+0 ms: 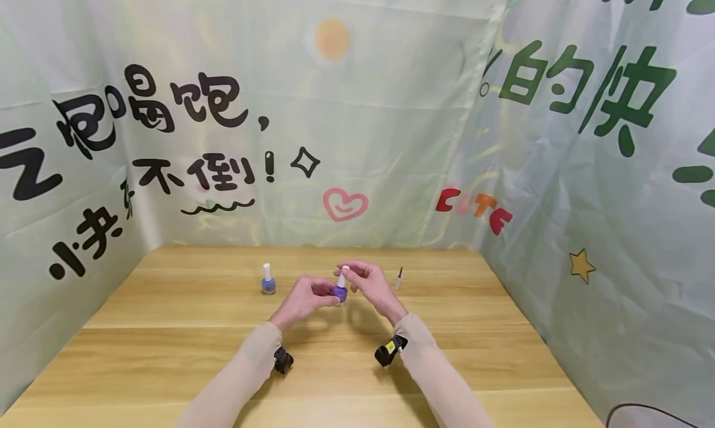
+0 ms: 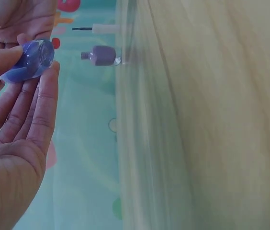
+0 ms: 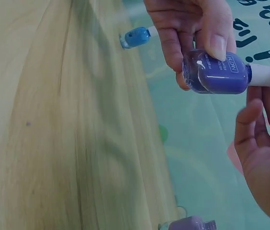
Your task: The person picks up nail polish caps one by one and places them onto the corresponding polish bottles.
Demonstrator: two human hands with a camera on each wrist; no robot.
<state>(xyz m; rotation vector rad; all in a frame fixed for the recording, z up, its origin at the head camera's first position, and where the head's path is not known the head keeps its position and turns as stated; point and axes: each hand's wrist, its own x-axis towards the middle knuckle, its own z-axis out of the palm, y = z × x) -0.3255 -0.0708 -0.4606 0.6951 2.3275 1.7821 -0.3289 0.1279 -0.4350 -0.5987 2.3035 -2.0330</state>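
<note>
Between finger and thumb my left hand [image 1: 304, 299] grips a purple nail polish bottle [image 3: 223, 74] by its glass body. The bottle is held off the table, its long white cap [image 3: 266, 75] on its neck. My right hand [image 1: 371, 285] pinches that cap near its top, with the other fingers curving beside it. In the left wrist view, an uncapped lilac nail polish bottle [image 2: 103, 55] stands beyond the hands; the right hand hides it in the head view. Near it a white cap [image 1: 398, 283] stands on end, its dark brush [image 1: 400, 270] pointing up.
A blue nail polish bottle [image 1: 269, 285] with a white cap stands on the wooden table [image 1: 167, 353] to the left of the hands. Printed cloth [image 1: 380, 118] hangs behind the table and along both sides. Each wrist wears a small black camera [image 1: 283, 360].
</note>
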